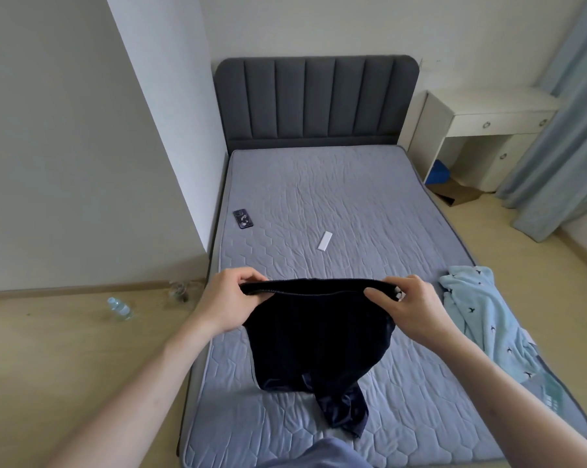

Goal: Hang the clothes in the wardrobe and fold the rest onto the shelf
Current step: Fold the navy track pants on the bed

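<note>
Fingers of both hands were curled around the top band of a dark garment. At one end of the band the left hand pinched it, and the right hand pinched the other end, so the band was stretched between them. The garment hung above the near part of the mattress, and its lower end touched the quilted surface. A light blue garment with small dark birds lay crumpled at the right edge of the mattress. Farther up lay a phone and a small white object, well apart.
</note>
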The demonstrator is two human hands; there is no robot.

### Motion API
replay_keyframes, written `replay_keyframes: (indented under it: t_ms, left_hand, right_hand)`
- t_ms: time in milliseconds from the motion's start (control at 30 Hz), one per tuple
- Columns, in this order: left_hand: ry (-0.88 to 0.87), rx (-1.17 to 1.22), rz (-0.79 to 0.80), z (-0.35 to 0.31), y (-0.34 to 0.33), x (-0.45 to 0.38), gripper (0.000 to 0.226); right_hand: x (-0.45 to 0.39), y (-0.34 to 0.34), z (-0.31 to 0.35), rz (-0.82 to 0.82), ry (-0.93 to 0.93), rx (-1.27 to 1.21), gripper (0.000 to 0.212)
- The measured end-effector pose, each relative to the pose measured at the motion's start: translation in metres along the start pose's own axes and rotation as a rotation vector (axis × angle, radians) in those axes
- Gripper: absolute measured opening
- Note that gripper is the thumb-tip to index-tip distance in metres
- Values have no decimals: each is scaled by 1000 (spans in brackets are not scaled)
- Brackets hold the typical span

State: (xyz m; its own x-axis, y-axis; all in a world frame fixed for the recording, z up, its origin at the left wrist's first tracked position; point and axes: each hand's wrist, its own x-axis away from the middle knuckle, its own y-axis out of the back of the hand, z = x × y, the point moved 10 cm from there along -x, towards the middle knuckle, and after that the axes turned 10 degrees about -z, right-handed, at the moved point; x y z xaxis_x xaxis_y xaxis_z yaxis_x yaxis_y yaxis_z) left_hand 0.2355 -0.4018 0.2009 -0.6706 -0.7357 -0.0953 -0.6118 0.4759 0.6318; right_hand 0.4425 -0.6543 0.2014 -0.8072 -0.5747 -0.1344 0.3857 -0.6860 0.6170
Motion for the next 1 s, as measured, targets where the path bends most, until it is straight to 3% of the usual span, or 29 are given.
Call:
replay_keyframes:
  t_ms: [133,233,333,400,633,767,900,1000]
  left_hand:
    - [20,4,95,7,-14,-1,10]
    - [75,113,258,23,-31,4,15]
    - [124,205,370,35,-50,12,15]
    - [100,135,392,37,-66,17,21]
    - [28,-272,429,56,-126,22,62]
    - [95,-377,504,74,-169,23,57]
    - [238,-320,696,82,-211,19,33]
    - [338,-177,625,46,-220,-18,27]
  right_hand:
    - [1,-1,-7,12,25,38,34]
    - [6,-4,-23,82,-1,54,35]
    - [15,-9,-48,191,-35,141,21]
    - [21,-9,-67,234,-69,186,17]
    - [36,-10,-136,379,-237,322,35]
    - [37,-16,-181,501,-312,350,33]
    - [17,-15,-221,586,-407,352,34]
    - [-30,2,-225,532,-431,334,34]
